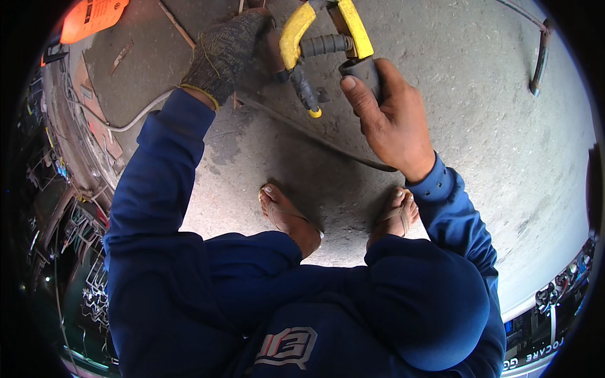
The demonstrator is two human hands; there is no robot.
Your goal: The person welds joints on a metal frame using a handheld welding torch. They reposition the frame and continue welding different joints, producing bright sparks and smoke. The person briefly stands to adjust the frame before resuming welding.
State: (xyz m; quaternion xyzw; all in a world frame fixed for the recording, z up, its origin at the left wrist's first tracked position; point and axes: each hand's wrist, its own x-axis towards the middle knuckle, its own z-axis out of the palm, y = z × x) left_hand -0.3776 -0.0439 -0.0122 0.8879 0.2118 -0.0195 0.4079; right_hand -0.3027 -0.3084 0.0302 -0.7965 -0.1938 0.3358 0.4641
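My bare right hand (pixel 401 120) is wrapped round the dark grey cylindrical handle of a yellow and black spring-loaded tool (pixel 360 38), which looks like a welding electrode holder. Its curved yellow lever (pixel 295 34) ends in a dark, yellow-tipped arm. A dark coil spring (pixel 326 45) bridges the lever and the body. The tool's upper end is cut off by the picture's top edge. My left hand (pixel 228 53), in a dark knitted glove with yellow trim, is at the upper left with fingers curled. Thin rods show beyond it, and what it grips is hidden.
Below the tool, a dark cable or strip (pixel 321 140) crosses the concrete floor between my hands and sandalled feet (pixel 287 217). A pale cable (pixel 129 125) runs left. An orange object (pixel 93 20) lies upper left, a bent metal bar (pixel 541 60) upper right. Metal clutter lines the left rim.
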